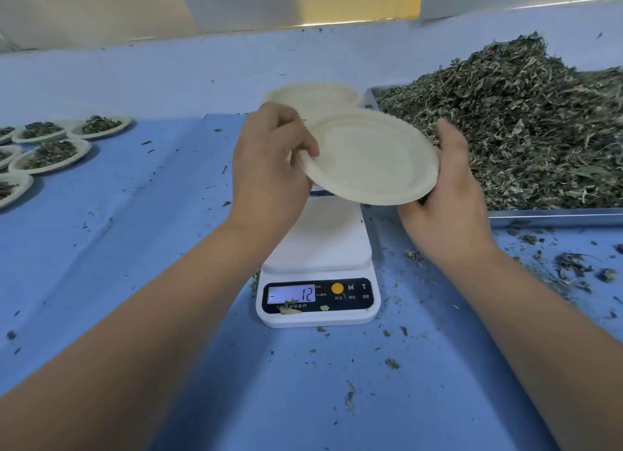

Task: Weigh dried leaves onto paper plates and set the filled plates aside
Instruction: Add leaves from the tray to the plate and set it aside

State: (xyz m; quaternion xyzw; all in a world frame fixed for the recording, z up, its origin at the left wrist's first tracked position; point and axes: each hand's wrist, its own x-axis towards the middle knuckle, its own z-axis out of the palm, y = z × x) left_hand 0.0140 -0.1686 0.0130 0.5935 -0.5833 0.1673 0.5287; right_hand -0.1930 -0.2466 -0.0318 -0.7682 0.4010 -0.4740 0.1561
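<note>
An empty white paper plate point(371, 155) hangs tilted above the white kitchen scale point(318, 262), whose display reads -12. My left hand point(273, 161) pinches the plate's left rim. My right hand point(448, 188) cups its right edge from below, fingers partly hidden under the plate. A big heap of dried green leaves point(526, 127) fills a metal tray point(553, 214) to the right. A stack of spare plates point(313, 97) lies behind the held plate.
Several filled plates point(50, 154) lie at the far left on the blue table cover point(135, 235). Loose leaf crumbs are scattered around the scale and in front of the tray. A white wall panel runs along the back.
</note>
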